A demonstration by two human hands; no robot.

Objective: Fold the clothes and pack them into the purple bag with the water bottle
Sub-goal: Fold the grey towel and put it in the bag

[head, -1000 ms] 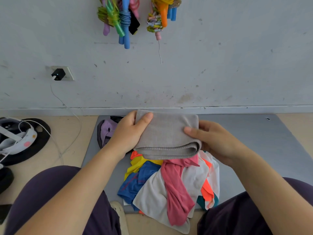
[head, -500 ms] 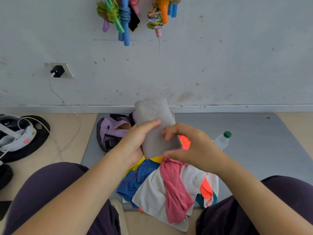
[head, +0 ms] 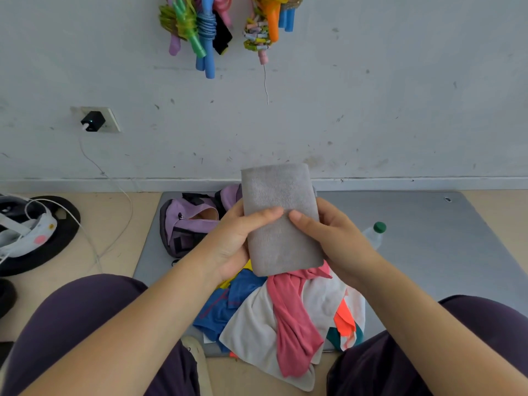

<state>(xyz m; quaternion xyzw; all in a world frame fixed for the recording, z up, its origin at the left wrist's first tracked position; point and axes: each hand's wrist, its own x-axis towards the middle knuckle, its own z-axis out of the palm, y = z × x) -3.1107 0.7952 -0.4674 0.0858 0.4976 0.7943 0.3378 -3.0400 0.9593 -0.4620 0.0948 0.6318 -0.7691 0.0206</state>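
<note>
I see both hands raised at the middle of the frame with a folded grey cloth (head: 281,218) held upright between them, its long side running up and down the picture. My left hand (head: 238,241) wraps the cloth's left edge, thumb laid across the front face and the fingers hidden behind it; my right hand (head: 333,237) grips the right edge the same way, its thumb pointing in toward the left thumb so the two tips nearly meet on the fabric. So both hands are clamped on the cloth. Just below it, in the lower middle of the frame, lies the unfolded clothes pile (head: 283,315): a pink piece draped over a white one, blue and yellow to the left, orange and teal to the right. The pile sits on a grey mat (head: 423,252) that reaches up to the wall. The purple bag (head: 188,224) lies on the mat's left part, left of centre, its mouth open, partly hidden behind my left hand and the cloth. The water bottle (head: 374,235), clear with a green cap, lies on the mat right of centre, just beyond my right hand. My dark trouser legs fill both lower corners. At the upper middle, coloured skipping ropes (head: 205,27) hang on the wall, and a black charger (head: 93,121) sits in a socket at the upper left.
</note>
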